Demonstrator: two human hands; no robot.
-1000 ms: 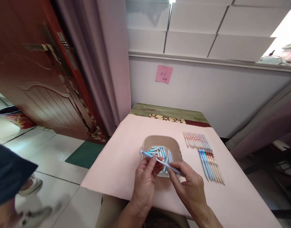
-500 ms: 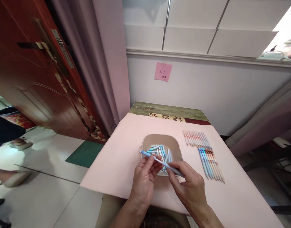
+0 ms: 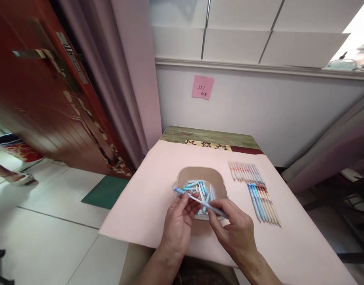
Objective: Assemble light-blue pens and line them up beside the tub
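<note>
While both hands pinch one slim pen [image 3: 196, 199], it slants over the near side of the bin [image 3: 218, 184].
Left hand [image 3: 176, 225] on the thin white mid-shaft, right hand [image 3: 234, 227] on the lavender barrel, fingers masking part of it. Bin: smooth, beige, rounded; jumbled blue/white sticks [image 3: 203, 187] inside, some hidden by hands. Right of bin: pens [image 3: 262, 202], small prints unreadable.

A blue pen [image 3: 211, 208], held from both sides

The left hand [image 3: 176, 221] pinches it near its blue end; the right hand [image 3: 233, 225] grips the greyish barrel. Just beyond them, a beige container [image 3: 219, 183] holds loose pen parts [image 3: 203, 187]. Right of the right hand, pens [image 3: 263, 202] lie in two rows on the table [image 3: 140, 206]. Well past the hands, a pink note [image 3: 202, 87] is on the wall [image 3: 244, 99].
</note>
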